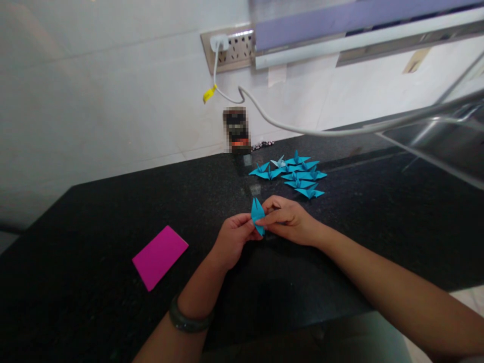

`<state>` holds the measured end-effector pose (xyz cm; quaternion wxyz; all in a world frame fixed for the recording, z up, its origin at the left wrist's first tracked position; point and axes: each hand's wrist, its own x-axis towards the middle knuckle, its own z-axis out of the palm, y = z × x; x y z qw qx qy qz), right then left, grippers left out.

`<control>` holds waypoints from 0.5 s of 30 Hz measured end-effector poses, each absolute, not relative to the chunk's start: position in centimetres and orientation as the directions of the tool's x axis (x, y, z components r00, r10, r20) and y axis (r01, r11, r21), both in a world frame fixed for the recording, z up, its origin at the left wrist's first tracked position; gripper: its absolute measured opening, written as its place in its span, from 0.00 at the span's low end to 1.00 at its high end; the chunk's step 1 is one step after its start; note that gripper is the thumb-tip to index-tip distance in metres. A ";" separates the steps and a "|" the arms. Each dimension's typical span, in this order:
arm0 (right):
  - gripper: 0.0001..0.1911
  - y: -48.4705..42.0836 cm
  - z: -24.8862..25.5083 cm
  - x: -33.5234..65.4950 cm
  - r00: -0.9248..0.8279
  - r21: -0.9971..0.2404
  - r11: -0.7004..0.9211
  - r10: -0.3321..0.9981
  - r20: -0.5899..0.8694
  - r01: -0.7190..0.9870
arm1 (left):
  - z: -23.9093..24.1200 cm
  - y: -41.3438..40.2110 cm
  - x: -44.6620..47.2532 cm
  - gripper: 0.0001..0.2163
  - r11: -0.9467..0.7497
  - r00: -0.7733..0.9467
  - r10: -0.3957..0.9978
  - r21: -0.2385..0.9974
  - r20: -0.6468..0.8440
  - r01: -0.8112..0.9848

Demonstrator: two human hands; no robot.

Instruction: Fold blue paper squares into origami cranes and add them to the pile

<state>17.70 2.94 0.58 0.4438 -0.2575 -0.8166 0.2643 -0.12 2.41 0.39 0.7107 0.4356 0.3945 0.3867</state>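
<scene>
A partly folded blue origami paper (257, 212), narrow and pointed with a split at its top, is held upright just above the dark counter. My left hand (236, 237) pinches its lower left side between thumb and fingers. From the other side, my right hand (289, 219) grips the same paper, thumb and fingers at its right edge and front. Behind the hands, several folded blue paper cranes (302, 174) stand in a cluster on the counter, with one paler crane (280, 162) among them. Parts of the fingers behind the paper are hidden.
A magenta sheet stack (161, 258) lies on the black counter (94, 222) left of my hands. Against the tiled wall leans a pixelated dark object (237, 130) beside a beaded string (262, 145). A white cable (283, 125) runs from the wall socket (234, 49) above the cranes.
</scene>
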 end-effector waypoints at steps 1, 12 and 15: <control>0.11 3.0 0.6 17.7 -0.475 -0.646 0.738 0.648 0.595 0.197 | 0.4 2.4 -0.1 0.09 0.340 0.390 0.891 0.911 -0.233 -0.232; 0.06 2.6 1.0 17.3 -0.427 -0.769 0.614 0.751 0.503 0.175 | 0.3 2.4 -0.1 0.12 0.208 0.303 0.938 0.973 -0.168 -0.104; 0.06 2.5 0.9 16.8 -0.261 -0.909 0.383 0.905 0.335 0.162 | 0.6 2.3 0.1 0.12 0.170 0.277 0.950 0.982 -0.142 -0.081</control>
